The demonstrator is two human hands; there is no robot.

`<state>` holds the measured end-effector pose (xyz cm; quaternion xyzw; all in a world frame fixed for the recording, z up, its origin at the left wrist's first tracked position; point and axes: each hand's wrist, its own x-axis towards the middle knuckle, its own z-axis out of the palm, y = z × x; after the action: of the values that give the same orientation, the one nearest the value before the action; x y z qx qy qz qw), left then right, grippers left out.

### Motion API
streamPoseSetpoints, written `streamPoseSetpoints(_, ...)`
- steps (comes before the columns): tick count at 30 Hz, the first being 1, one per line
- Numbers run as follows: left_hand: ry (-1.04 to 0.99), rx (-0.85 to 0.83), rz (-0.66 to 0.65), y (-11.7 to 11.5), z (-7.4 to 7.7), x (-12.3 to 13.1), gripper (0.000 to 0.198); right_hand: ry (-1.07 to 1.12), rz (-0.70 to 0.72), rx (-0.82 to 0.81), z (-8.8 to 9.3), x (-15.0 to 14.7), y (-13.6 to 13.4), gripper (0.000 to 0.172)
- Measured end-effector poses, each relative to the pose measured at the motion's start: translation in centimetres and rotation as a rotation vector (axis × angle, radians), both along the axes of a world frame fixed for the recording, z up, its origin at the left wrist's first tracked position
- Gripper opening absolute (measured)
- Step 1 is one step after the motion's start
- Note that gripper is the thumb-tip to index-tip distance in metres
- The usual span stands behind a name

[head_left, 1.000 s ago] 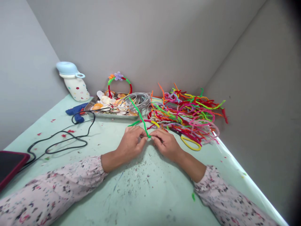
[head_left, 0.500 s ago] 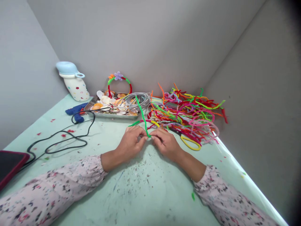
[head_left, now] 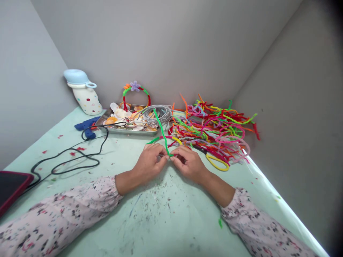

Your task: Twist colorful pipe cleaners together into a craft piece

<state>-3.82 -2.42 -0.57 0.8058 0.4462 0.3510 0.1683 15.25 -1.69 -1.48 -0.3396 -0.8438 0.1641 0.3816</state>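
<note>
My left hand (head_left: 152, 159) and my right hand (head_left: 189, 162) meet fingertip to fingertip above the middle of the table. Both pinch the lower end of a bright green pipe cleaner (head_left: 162, 130), whose long free end stands up and leans left. Just behind my fingers curves a hoop (head_left: 164, 137) covered in green, dark pink and yellow pipe cleaner. Its ends pass behind my hands, and a bit of red shows at my right fingertips. Whether the green strand is wound onto the hoop is hidden by my fingers.
A metal tray (head_left: 128, 132) holds shells, coiled wire (head_left: 158, 115) and a finished flowered hoop (head_left: 148, 94). Loose pipe cleaners (head_left: 211, 128) lie right, over yellow-handled scissors (head_left: 217, 166). Leftward are a blue glue gun (head_left: 87, 125), its black cord (head_left: 77, 151), a bottle (head_left: 86, 100) and a phone (head_left: 13, 189).
My right thumb and fingers have shifted slightly at the pinch, and a bit of red shows there now. The upright green strand has tilted a touch left.
</note>
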Motion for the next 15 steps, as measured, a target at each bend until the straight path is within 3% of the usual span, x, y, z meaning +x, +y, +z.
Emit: streamPoseSetpoints(15,-0.034,-0.02,-0.001,-0.07,0.2,0.07,0.02,-0.009,0.01,0.022,-0.14,-0.06,0.04,0.012)
